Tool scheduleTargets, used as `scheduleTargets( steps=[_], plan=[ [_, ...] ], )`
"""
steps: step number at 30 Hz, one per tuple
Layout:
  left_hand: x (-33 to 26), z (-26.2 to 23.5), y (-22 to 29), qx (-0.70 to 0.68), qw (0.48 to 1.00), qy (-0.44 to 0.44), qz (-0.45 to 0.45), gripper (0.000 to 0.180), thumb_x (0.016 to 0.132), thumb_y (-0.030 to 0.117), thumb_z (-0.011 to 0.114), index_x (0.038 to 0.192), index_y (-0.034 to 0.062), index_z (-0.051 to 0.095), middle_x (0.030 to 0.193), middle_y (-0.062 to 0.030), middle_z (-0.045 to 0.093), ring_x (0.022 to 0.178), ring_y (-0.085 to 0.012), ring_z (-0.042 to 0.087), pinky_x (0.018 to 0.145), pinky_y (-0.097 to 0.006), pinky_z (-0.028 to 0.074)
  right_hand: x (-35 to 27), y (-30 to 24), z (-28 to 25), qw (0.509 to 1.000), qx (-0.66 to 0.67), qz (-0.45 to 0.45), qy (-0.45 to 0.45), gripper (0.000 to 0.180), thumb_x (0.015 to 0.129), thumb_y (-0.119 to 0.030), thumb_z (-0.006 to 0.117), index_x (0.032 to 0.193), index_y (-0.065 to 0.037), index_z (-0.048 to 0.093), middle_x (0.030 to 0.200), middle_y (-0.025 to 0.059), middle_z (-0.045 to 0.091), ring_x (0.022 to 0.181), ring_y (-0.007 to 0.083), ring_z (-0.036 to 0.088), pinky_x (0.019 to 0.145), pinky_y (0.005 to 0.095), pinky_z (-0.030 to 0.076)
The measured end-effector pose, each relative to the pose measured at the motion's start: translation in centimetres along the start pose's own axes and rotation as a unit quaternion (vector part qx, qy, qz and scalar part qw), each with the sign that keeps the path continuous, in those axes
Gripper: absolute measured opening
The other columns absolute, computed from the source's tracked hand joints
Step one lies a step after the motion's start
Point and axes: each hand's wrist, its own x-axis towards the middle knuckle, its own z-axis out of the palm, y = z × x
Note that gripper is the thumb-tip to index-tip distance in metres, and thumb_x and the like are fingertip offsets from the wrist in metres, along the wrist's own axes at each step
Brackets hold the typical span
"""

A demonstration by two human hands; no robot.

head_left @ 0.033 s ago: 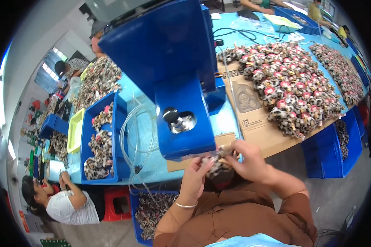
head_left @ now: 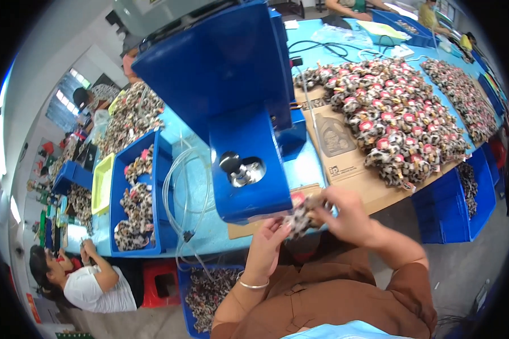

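A small spotted plush toy, black, white and brown with a pink part at its top, is between my hands just below the front edge of a blue machine. My left hand pinches its left side with thumb and fingertips. On the other side, my right hand has its fingers closed on the toy's upper right. The machine has a black knob and metal fitting in an opening on its lower block. Parts of the toy are covered by my fingers.
Many similar plush toys lie piled on cardboard at the right. A blue bin with toys stands left of the machine, beside clear tubing. Below is another blue bin. A person in white sits at the left.
The plush toy has turned in my hands, and its pink part now shows at the top. My right hand has shifted slightly up and right. The whole view has moved a little.
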Motion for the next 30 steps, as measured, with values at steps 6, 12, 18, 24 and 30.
scheduleTargets(
  steps=[6,12,18,24,30],
  plan=[
    [-1.1,-1.8,0.6,0.083,0.997,0.005,0.001,0.03,0.091,0.008,0.055,0.118,-0.0035,0.053,0.111,-0.0151,0.061,0.097,-0.0218,0.062,0.082,-0.027,0.047,10.9,8.2,-9.0,0.984,-0.133,0.054,0.104,0.009,0.082,-0.004,0.062,0.091,-0.002,0.06,0.077,0.0127,0.063,0.067,0.0203,0.062,0.058,0.0319,0.047],
    [-1.4,-3.2,0.1,0.08,0.996,0.034,-0.011,0.024,0.091,0.007,0.055,0.112,-0.0046,0.057,0.102,-0.0158,0.064,0.088,-0.0201,0.064,0.079,-0.028,0.048,22.5,19.4,-8.5,0.955,-0.252,0.089,0.13,0.017,0.077,-0.014,0.065,0.093,-0.008,0.063,0.082,0.0177,0.066,0.08,0.0355,0.064,0.072,0.0424,0.049],
    [-2.6,-5.3,1.2,0.087,0.992,0.086,0.01,0.023,0.091,0.008,0.055,0.109,-0.0055,0.058,0.099,-0.0159,0.064,0.085,-0.0206,0.064,0.08,-0.031,0.049,26.7,25.0,-4.7,0.947,-0.285,0.133,0.065,0.017,0.075,-0.014,0.061,0.091,-0.008,0.065,0.085,0.0183,0.066,0.085,0.036,0.063,0.075,0.0429,0.049],
    [-3.0,-7.6,1.6,0.075,0.99,0.116,0.024,0.021,0.091,0.008,0.055,0.107,-0.0052,0.058,0.099,-0.0159,0.064,0.083,-0.0207,0.064,0.08,-0.031,0.048,27.7,25.5,-3.3,0.941,-0.293,0.156,-0.064,0.018,0.074,-0.013,0.061,0.09,-0.005,0.066,0.092,0.0197,0.066,0.092,0.0357,0.063,0.08,0.0429,0.05],
    [-1.9,-7.0,1.8,0.069,0.988,0.128,0.041,0.02,0.09,0.008,0.056,0.106,-0.0048,0.059,0.099,-0.0167,0.065,0.083,-0.0213,0.064,0.079,-0.032,0.049,27.2,25.9,-4.0,0.922,-0.338,0.151,-0.112,0.014,0.075,-0.014,0.062,0.088,-0.01,0.066,0.089,0.0142,0.067,0.09,0.0333,0.064,0.077,0.0427,0.05]
  ],
)
